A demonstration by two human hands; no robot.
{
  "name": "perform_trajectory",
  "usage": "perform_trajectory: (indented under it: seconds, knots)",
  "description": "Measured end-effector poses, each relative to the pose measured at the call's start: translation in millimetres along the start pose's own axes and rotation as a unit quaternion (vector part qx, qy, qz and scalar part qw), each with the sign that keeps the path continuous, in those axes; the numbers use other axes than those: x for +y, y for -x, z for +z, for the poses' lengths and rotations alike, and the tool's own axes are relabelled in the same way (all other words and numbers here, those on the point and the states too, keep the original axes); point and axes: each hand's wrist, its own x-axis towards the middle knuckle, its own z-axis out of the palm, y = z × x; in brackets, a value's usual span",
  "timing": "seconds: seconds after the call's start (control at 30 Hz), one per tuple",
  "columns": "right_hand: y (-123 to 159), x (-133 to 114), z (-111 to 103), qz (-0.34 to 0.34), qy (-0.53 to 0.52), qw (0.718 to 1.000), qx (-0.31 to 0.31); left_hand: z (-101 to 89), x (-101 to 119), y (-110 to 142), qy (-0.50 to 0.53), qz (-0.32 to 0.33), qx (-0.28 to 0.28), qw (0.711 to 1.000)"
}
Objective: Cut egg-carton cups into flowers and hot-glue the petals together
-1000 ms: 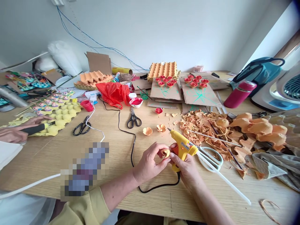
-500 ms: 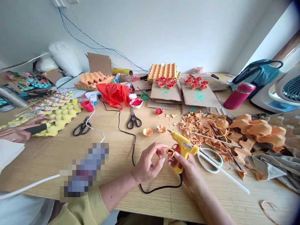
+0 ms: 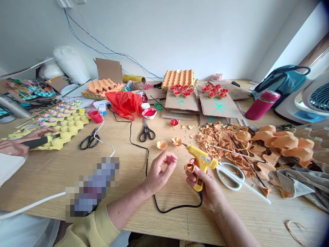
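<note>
- Two bare hands reach over a wooden table (image 3: 128,188), and I follow both remotely through the head camera
- The right hand (image 3: 207,180) is wrapped around a yellow glue gun (image 3: 202,157); its fingers also hold an orange flower piece (image 3: 189,167) just beside the gun, on the left side of that grip
- The left hand (image 3: 159,169) looks empty to me, its fingers curled, with a narrow gap between thumb and forefinger
- My key relation: the orange flower piece lies to the right of the left fingertips, near but apart from them; the right hand is nearer, since it holds the piece
- That piece is roundish, so I can name no clear long axis; its hollow mouth faces upward and tilts toward the camera
- The gun's long axis slants from its nozzle (image 3: 185,145), beyond and left of the right grip, back to a white glue stick (image 3: 253,188) trailing out to the near right
- The nozzle points left and away from the camera, toward an orange petalled cup (image 3: 177,141); I cannot tell whether they touch
- Beyond the left hand sit a second cup (image 3: 161,145) and black scissors (image 3: 146,133)
- Right of the right grip lie orange scraps (image 3: 218,139)
</note>
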Motion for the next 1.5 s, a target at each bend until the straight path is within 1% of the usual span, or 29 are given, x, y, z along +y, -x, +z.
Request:
perform_trajectory:
  seconds: [0.17,0.23,0.3,0.37,0.5,0.63,0.7,0.8,0.9,1.03,1.13,1.23,1.3,1.4,1.43,1.5]
  knots:
    - [2,3,0,0.032,0.002,0.999,-0.012,2.3,6,0,-0.026,0.109,-0.063,0.992]
    - [2,6,-2,0.041,0.014,0.999,-0.020,2.0,6,0,-0.038,0.124,-0.087,0.988]
    - [3,7,-3,0.042,0.029,0.998,-0.021,1.5,5,-1,-0.042,0.125,-0.103,0.986]
    - [3,8,-4,0.039,0.041,0.998,-0.009,1.5,4,-1,-0.042,0.124,-0.095,0.987]
    - [2,7,-4,0.031,0.060,0.998,0.005,2.3,5,-1,-0.057,0.121,-0.050,0.990]
    - [2,4,-1,-0.010,0.067,0.998,0.006,2.5,8,-1,-0.076,0.097,-0.011,0.992]
    - [2,4,0,-0.033,0.075,0.996,0.022,2.4,8,-1,-0.088,0.078,-0.007,0.993]
    - [2,3,1,-0.041,0.086,0.994,0.045,2.1,6,-1,-0.103,0.065,-0.004,0.993]
    - [1,2,2,-0.036,0.088,0.994,0.052,1.0,3,-1,-0.112,0.076,-0.005,0.991]
    - [3,-1,1,-0.046,0.074,0.995,0.041,-1.1,-2,-2,-0.119,0.103,-0.010,0.987]
    - [3,-4,-1,-0.075,0.052,0.995,0.047,-2.0,-4,-3,-0.127,0.123,-0.007,0.984]
    - [1,-9,-2,-0.128,0.027,0.987,0.088,-2.0,-6,-3,-0.136,0.146,-0.009,0.980]
    - [0,-13,-2,-0.169,0.020,0.977,0.128,-2.0,-6,-3,-0.145,0.155,-0.014,0.977]
    - [-1,-20,-1,-0.230,0.038,0.954,0.191,-2.4,-7,-2,-0.158,0.165,-0.020,0.973]
    - [-1,-21,-2,-0.245,0.046,0.946,0.206,-2.7,-7,-2,-0.163,0.169,-0.020,0.972]
    - [-1,-22,-3,-0.257,0.063,0.940,0.217,-3.3,-7,-2,-0.173,0.179,-0.020,0.968]
